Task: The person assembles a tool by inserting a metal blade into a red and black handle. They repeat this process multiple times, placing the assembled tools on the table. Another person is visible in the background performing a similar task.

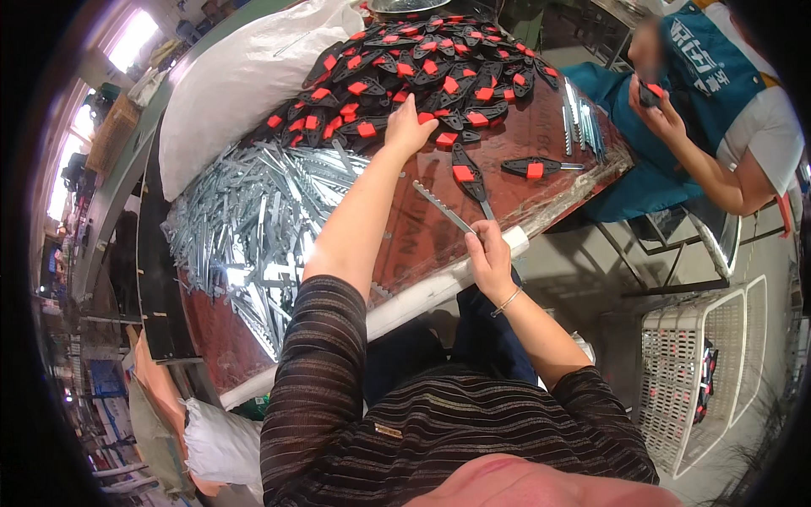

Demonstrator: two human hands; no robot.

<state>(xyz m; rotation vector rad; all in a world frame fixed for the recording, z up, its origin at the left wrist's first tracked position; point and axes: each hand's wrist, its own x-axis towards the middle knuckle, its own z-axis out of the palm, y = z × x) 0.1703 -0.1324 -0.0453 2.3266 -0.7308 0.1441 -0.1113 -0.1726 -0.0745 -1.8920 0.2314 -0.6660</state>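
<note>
Two hands are at work over a reddish table (pixel 541 135). Nearest, the right hand (pixel 488 253) is pinched shut on the lower end of a toothed metal bar (pixel 443 208), at the table's front edge. A slip of the serrated edge across the fingers is judged possible — the grip is narrow. Farther off, the left hand (pixel 409 127) lies half-open on a heap of black-and-orange handles (pixel 422 72) (whether one is held cannot be told); the pile could be toppled. Beyond the loose metal bars (pixel 253 211), a white sack (pixel 245 76) is seen — unlabelled.
</note>
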